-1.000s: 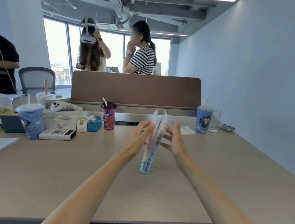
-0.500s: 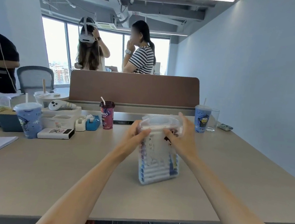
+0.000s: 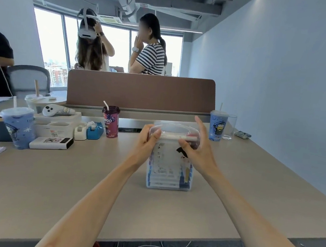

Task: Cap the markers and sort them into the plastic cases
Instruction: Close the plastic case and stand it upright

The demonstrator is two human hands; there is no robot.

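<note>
A clear plastic marker case (image 3: 169, 169) stands upright on the beige table (image 3: 54, 182), its flat printed face turned toward me and rows of markers visible inside. My left hand (image 3: 146, 141) grips its upper left corner with the thumb on the front near the handle. My right hand (image 3: 197, 148) holds the upper right side, thumb pressed on the front and fingers stretched up behind the case. The handle opening at the top sits between both hands.
A purple drink cup (image 3: 110, 121) stands behind left, with tape dispensers (image 3: 90, 129), a white box and a blue cup (image 3: 19, 127) further left. A blue cup (image 3: 218, 125) and a glass (image 3: 229, 127) sit at the right. A brown divider (image 3: 141, 92) bounds the back.
The case has been turned from edge-on to face-on and set straighter on the table. Both hands shifted up to its top corners.
</note>
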